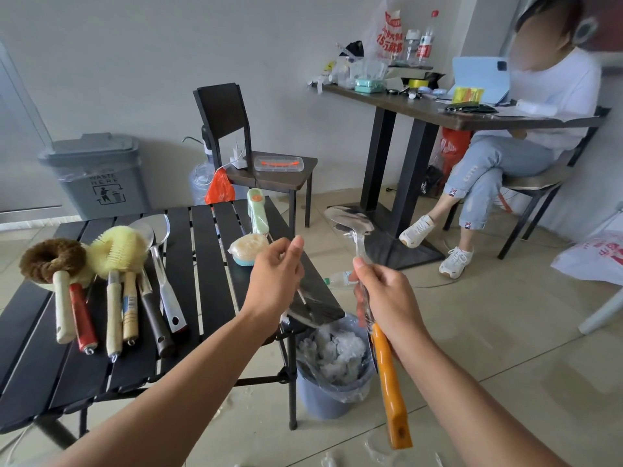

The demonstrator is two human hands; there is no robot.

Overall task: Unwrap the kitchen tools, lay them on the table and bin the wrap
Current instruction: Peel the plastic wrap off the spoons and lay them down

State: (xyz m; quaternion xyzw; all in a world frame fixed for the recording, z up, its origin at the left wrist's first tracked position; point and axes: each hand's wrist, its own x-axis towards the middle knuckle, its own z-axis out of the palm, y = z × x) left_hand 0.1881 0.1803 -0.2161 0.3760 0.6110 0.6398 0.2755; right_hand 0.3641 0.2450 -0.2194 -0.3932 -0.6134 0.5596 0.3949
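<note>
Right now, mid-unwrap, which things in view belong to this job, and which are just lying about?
Job: orange-handled spatula in the right hand; clear wrap pinched by the left hand; black slatted table with the laid-out brushes; blue bin holding wrap.
Lying about: grey waste bin; chair with clear box; floor bottle; cluttered far table.

One wide camera sits on the person's head, facing forward and down. It hangs close over the left hand [276, 278] and right hand [384, 298], with the bench [199, 257] low at left and the far wall [135, 55] above.
</note>
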